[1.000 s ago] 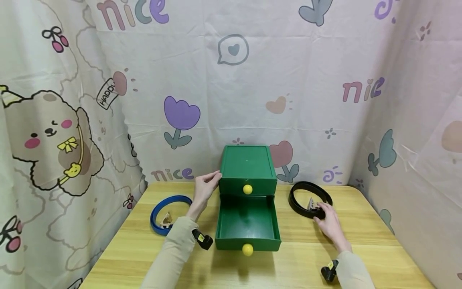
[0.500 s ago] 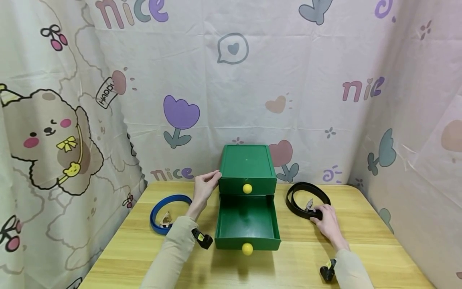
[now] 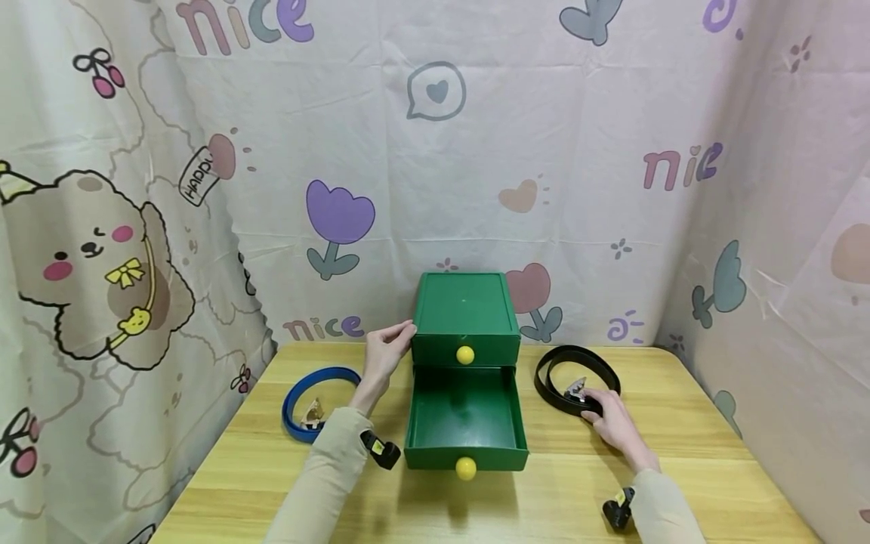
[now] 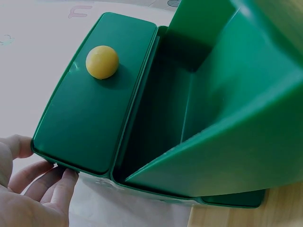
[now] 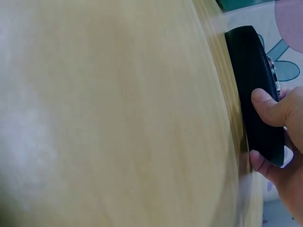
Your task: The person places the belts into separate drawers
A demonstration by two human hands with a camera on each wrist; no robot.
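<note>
A green drawer cabinet (image 3: 466, 302) with yellow knobs stands mid-table, its lower drawer (image 3: 466, 412) pulled out and bare inside. My left hand (image 3: 382, 355) holds the cabinet's upper left side, thumb at the top corner and curled fingers against the side wall, as the left wrist view shows. On the right lies a coiled black belt (image 3: 552, 394) with a silver buckle (image 3: 576, 389). My right hand (image 3: 613, 419) pinches the belt's near side, close to the buckle. In the right wrist view, the thumb (image 5: 267, 106) presses on the belt's outer face.
A coiled blue belt (image 3: 294, 400) with a gold buckle (image 3: 313, 414) lies left of the cabinet, partly behind my left forearm. The wooden table (image 3: 564, 491) backs onto a printed curtain (image 3: 435, 189), which also hangs along both sides.
The black belt and its buckle have shifted slightly left, with my right hand moving along with them. My left hand and the cabinet have stayed in place.
</note>
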